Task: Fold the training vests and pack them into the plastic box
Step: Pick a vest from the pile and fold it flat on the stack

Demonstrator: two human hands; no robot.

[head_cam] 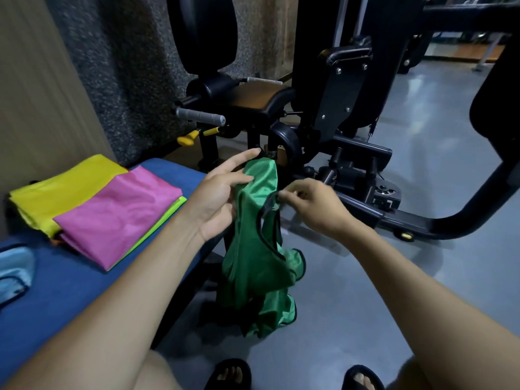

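A green mesh vest point(253, 266) with black trim hangs crumpled in the air above the grey floor. My left hand point(222, 192) holds its upper part, with thumb and fingers around the top fold. My right hand point(312, 204) pinches the black edge of the vest's opening just to the right. On the blue bench point(70, 291) to the left lies a stack of folded vests, with a pink vest point(118, 215) on top, a yellow vest point(64, 187) behind it and a lime-green edge point(166, 218) showing underneath. No plastic box is in view.
A light blue cloth point(14, 271) lies at the bench's left end. A black gym machine point(309, 114) with a seat, grey handle and yellow knob stands straight ahead, its curved frame point(478, 192) sweeping right. My sandalled feet point(230, 375) rest on the grey floor.
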